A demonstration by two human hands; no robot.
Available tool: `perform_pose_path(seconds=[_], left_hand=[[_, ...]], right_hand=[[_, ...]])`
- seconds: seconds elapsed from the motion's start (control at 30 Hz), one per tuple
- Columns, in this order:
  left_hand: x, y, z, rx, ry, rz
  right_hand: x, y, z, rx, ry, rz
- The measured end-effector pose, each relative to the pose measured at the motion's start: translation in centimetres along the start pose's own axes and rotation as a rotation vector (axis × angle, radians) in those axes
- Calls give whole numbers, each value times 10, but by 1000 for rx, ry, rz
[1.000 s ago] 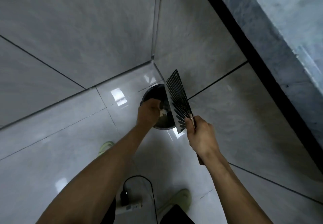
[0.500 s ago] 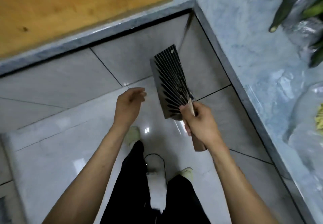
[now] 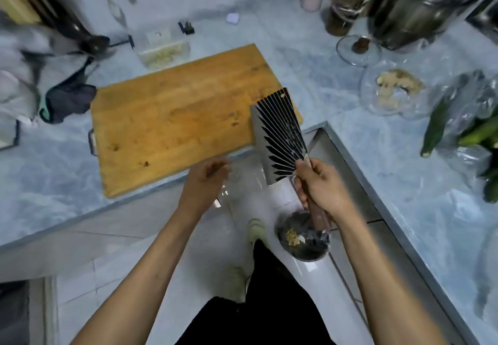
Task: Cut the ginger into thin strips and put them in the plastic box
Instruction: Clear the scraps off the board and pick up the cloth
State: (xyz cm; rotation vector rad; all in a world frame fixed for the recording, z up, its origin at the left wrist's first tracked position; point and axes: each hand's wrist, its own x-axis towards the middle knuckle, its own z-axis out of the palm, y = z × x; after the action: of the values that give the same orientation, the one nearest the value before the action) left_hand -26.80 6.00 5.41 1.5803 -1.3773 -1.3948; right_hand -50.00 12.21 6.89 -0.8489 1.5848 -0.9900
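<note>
The right hand (image 3: 320,185) grips the cleaver (image 3: 279,139) by its handle, blade up over the cutting board (image 3: 172,118) corner. The left hand (image 3: 206,180) hangs loosely curled, holding nothing. Ginger (image 3: 398,83) sits in a clear bowl (image 3: 377,102) to the right; the plastic box (image 3: 163,52) stands behind the board.

right hand (image 3: 320,185) grips cleaver (image 3: 279,139) | left hand (image 3: 207,180) loose, empty | cutting board (image 3: 172,118) bare | plastic box (image 3: 161,51) behind
</note>
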Motion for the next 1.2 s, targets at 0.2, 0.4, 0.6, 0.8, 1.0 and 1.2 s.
perform_pose_path(seconds=[0.2, 0.4, 0.6, 0.8, 1.0, 1.2], left_hand=[[103, 67, 38, 229, -172, 258], [196, 87, 89, 341, -168, 149], [264, 87, 109, 293, -167, -15], [296, 83, 107, 221, -134, -156], [305, 87, 96, 143, -90, -204], [288, 87, 46, -37, 97, -217]], right_hand=[[102, -28, -46, -61, 43, -66], [208, -51, -99, 41, -54, 36], [307, -52, -126, 136, -112, 176], [356, -54, -118, 13, -115, 238], [367, -73, -108, -914, -71, 81], [363, -132, -56, -831, -143, -197]])
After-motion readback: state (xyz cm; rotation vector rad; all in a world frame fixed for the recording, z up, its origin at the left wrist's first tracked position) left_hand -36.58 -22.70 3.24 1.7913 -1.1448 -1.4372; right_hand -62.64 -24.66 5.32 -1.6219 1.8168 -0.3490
